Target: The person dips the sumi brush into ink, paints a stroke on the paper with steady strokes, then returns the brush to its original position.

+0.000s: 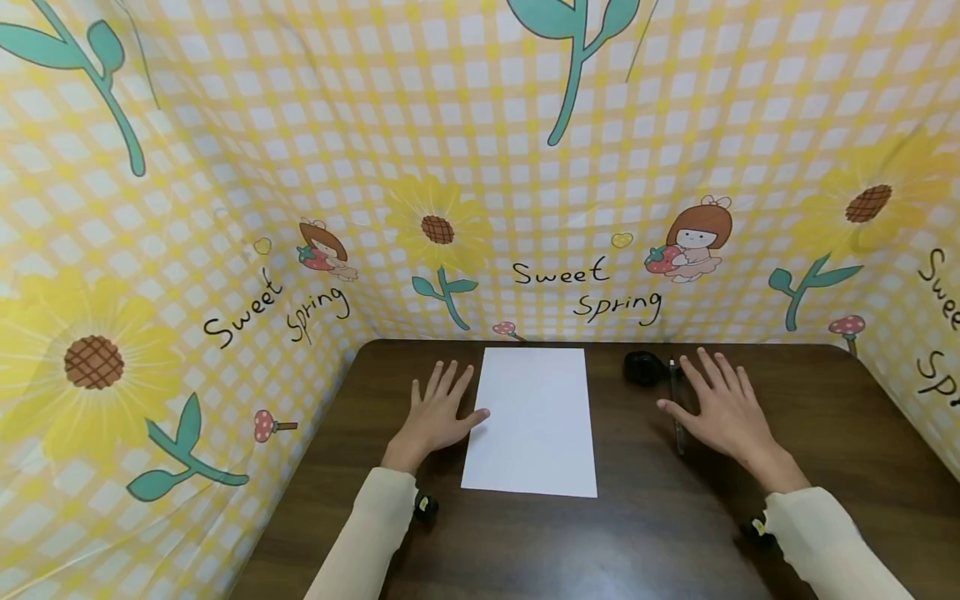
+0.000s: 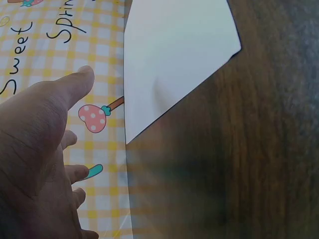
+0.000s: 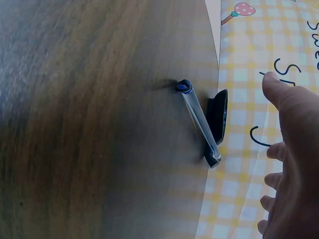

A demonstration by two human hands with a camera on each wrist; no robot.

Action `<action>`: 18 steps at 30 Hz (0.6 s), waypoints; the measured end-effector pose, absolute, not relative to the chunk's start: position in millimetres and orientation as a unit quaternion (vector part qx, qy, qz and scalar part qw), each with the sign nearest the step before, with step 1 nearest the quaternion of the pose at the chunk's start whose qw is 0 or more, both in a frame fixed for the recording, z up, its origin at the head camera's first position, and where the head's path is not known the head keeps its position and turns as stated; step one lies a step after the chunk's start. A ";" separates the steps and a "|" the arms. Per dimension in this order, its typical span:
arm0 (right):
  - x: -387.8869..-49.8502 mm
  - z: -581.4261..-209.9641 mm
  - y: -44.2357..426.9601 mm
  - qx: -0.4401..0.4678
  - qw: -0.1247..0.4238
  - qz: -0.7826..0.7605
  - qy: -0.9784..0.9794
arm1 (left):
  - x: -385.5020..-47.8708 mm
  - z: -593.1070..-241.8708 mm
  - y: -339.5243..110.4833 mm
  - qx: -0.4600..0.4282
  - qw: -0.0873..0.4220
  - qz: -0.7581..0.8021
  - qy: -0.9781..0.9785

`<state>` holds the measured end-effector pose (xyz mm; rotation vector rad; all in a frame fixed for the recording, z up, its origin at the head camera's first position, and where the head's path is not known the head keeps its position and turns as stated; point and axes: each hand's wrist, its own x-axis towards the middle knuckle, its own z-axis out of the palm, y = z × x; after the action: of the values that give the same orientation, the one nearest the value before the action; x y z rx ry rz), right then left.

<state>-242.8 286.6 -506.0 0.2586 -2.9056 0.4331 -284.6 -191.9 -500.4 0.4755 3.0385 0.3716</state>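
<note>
A blank white sheet of paper [image 1: 532,425] lies on the dark wooden table, its lower part also visible in the left wrist view [image 2: 174,55]. My left hand [image 1: 438,412] is spread at the paper's left side, its thumb over the left edge; contact is unclear. My right hand [image 1: 723,412] is spread beside a slim pen [image 1: 677,417], which lies roughly lengthwise on the table. In the right wrist view the clear pen [image 3: 199,119] has a blue end, and the right hand [image 3: 301,164] does not grip it. The left hand [image 2: 40,144] holds nothing.
A small black object [image 1: 642,367] sits near the table's back edge, left of the pen's upper end. The wooden table [image 1: 525,550] meets a yellow checked cloth [image 1: 480,108] with flower prints, which hangs behind it and at both sides.
</note>
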 end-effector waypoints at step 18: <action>-229.2 -507.4 284.4 0.156 0.143 0.145 -0.967 | -261.4 -501.3 -187.4 0.195 0.001 0.147 0.970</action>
<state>-229.2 284.4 -507.4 0.4486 -2.7876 0.4192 -261.4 -187.4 -501.3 0.6125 3.0438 0.4629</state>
